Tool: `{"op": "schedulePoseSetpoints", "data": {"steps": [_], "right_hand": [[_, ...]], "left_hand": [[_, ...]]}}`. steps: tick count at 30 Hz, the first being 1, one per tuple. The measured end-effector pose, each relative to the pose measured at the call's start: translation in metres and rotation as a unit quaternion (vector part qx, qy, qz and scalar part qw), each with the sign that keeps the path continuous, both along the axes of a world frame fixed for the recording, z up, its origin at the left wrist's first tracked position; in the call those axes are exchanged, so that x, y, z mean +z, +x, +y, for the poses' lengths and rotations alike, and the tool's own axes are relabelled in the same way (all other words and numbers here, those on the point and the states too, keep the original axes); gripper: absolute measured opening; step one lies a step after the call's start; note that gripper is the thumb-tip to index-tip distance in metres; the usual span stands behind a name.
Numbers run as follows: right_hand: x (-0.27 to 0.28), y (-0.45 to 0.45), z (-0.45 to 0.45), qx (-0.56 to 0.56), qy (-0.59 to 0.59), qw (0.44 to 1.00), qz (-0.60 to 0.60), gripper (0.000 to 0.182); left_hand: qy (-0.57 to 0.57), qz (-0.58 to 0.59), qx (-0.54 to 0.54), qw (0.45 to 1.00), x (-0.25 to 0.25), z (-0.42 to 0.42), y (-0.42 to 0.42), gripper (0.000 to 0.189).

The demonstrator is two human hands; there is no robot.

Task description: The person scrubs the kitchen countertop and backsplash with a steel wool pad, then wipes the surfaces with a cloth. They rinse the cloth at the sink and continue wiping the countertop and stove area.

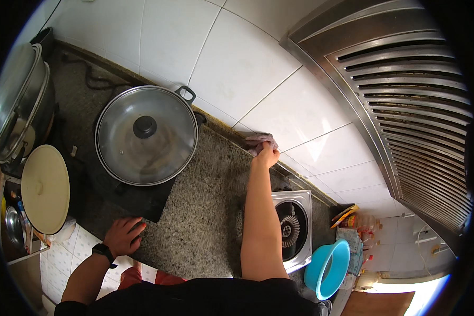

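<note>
My right hand (268,155) reaches across the speckled stone countertop (209,197) and grips a bunched mauve cloth (259,142). The cloth presses against the back ledge where the counter meets the white tiled wall (256,71). My left hand (125,237), with a dark watch on its wrist, rests on the counter's front edge, fingers spread and holding nothing. Just beyond it is a black induction cooker (142,201), bearing a wide pan covered by a glass lid (158,110) with a black knob. A steel-framed gas burner (290,229) lies partly behind my right forearm.
A slatted range hood (403,102) overhangs the right side. Beyond the burner are a turquoise basin (327,268) and several plastic bottles (363,222). At left stand a large lidded pot (14,98) and a cream oval lid (45,189). A dark cable (89,75) runs behind the pan.
</note>
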State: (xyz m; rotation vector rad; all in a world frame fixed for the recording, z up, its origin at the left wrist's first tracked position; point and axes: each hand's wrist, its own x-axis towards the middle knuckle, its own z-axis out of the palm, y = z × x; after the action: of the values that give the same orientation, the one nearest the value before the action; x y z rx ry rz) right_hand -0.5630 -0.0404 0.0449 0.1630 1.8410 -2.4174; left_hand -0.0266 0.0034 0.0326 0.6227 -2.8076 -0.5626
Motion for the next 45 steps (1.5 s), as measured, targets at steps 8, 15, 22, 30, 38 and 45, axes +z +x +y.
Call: {"op": "schedulePoseSetpoints", "data": {"steps": [8, 15, 22, 30, 38, 45], "right_hand": [[0.196, 0.005, -0.009, 0.026, -0.13, 0.933, 0.335, 0.031], [0.107, 0.051, -0.046, 0.104, 0.311, 0.664, 0.672, 0.035], [0.065, 0.023, -0.002, 0.137, 0.32, 0.754, 0.557, 0.024], [0.207, 0.044, -0.065, -0.055, 0.095, 0.879, 0.464, 0.026], [0.185, 0.116, -0.138, 0.006, 0.227, 0.62, 0.751, 0.062], [0.093, 0.076, -0.111, 0.19, 0.41, 0.381, 0.807, 0.049]], "left_hand": [[-0.001, 0.005, 0.008, 1.0, -0.003, 0.001, 0.001, 0.044], [-0.007, 0.015, 0.009, 1.0, 0.003, 0.0, 0.002, 0.045], [0.015, 0.011, 0.008, 1.0, -0.005, -0.001, 0.005, 0.045], [-0.001, 0.028, 0.022, 0.999, -0.003, 0.001, 0.004, 0.045], [-0.007, 0.017, 0.023, 1.0, -0.003, -0.001, 0.007, 0.043], [-0.01, 0.019, 0.014, 1.0, -0.003, -0.002, 0.009, 0.042]]}}
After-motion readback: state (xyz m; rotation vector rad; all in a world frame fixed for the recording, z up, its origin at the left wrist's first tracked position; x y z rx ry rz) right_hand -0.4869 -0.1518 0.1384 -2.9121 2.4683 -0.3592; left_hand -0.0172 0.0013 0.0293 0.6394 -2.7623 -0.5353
